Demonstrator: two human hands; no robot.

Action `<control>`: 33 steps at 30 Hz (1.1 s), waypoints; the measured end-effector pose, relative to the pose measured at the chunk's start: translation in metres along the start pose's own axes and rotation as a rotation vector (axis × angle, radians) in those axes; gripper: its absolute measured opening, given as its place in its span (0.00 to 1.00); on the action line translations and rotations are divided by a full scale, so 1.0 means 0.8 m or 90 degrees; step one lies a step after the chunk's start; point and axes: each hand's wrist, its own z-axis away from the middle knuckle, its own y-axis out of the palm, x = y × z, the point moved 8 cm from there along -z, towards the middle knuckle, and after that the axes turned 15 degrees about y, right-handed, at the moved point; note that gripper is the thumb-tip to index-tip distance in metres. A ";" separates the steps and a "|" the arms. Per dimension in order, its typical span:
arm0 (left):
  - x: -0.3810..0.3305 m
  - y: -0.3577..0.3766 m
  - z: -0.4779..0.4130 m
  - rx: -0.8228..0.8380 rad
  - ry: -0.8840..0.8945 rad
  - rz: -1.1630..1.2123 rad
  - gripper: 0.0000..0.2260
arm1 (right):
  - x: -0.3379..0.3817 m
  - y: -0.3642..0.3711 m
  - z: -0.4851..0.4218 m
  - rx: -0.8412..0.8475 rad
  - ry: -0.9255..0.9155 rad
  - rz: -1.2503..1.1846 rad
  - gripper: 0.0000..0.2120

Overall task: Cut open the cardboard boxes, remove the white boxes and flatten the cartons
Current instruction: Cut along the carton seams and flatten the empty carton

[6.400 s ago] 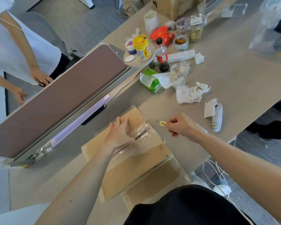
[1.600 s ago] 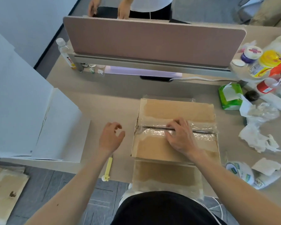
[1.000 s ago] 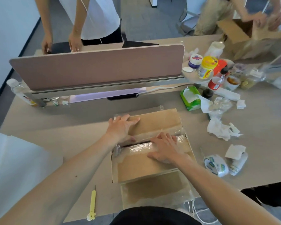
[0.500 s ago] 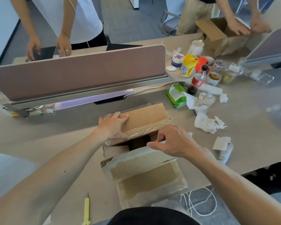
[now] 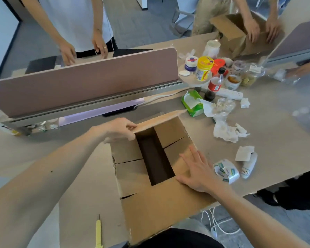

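Cardboard box (image 5: 150, 199) flaps open, dark interior

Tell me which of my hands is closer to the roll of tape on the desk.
Right. Your right hand lies flat on the box flap just beside the tape roll; your left hand grips the far flap, across the box.

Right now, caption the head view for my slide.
Left hand lifts the far flap; right hand presses the open cardboard box.
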 end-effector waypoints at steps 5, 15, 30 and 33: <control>0.015 -0.081 0.011 -0.155 -0.008 0.008 0.10 | 0.000 0.005 -0.015 -0.025 -0.002 -0.012 0.40; 0.089 -0.062 -0.018 -0.223 -0.154 -0.313 0.24 | 0.008 -0.006 -0.020 -0.026 0.011 0.003 0.42; -0.040 0.095 -0.001 -0.356 0.022 -0.303 0.20 | 0.091 -0.020 -0.087 -0.170 -0.138 0.201 0.39; -0.037 0.146 -0.018 -0.149 -0.032 -0.340 0.20 | 0.115 -0.001 -0.103 -0.180 -0.212 0.297 0.35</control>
